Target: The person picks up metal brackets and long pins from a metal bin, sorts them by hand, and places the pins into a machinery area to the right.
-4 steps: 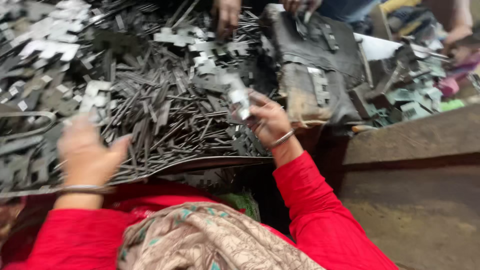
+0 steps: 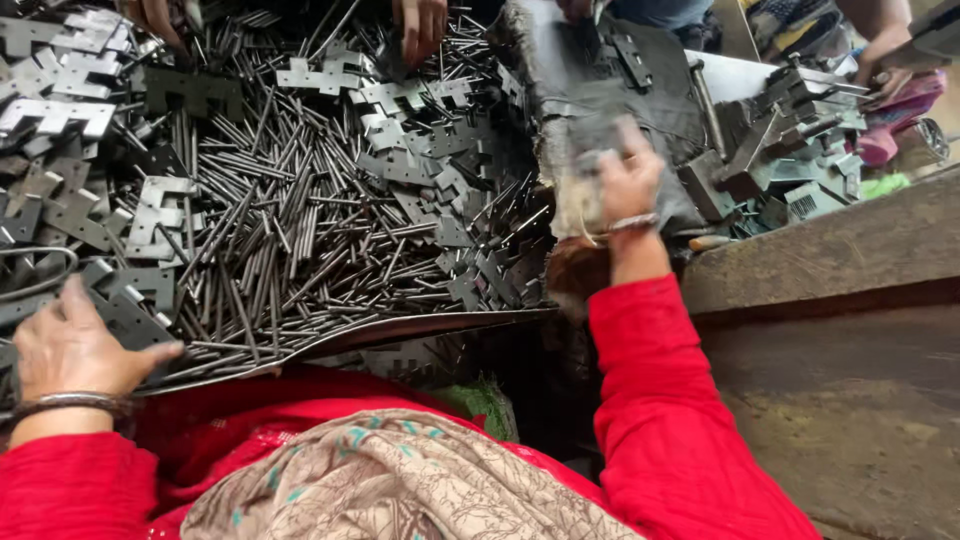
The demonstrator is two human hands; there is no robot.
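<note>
My left hand [image 2: 70,345] lies palm down on flat grey hinge plates [image 2: 110,300] at the near left edge of the heap, thumb spread, gripping nothing. My right hand [image 2: 628,180], blurred by motion, is raised over a dark cloth-covered block [image 2: 620,70] to the right of the heap. A blurred grey hinge plate [image 2: 588,150] shows at its fingertips and looks pinched in them. Between my hands lies a heap of thin steel pins [image 2: 300,230] mixed with more notched plates [image 2: 410,150]. Both my sleeves are red.
The heap rests on a metal sheet with a curved near rim [image 2: 420,322]. Other people's hands [image 2: 422,25] reach in from the far side. A pile of assembled hinges [image 2: 790,110] and a pink object [image 2: 900,125] sit at the right, above a concrete ledge [image 2: 830,250].
My right hand has swung right and away from the pin heap, carrying the grey plate over the dark block. My left hand stays on the plates.
</note>
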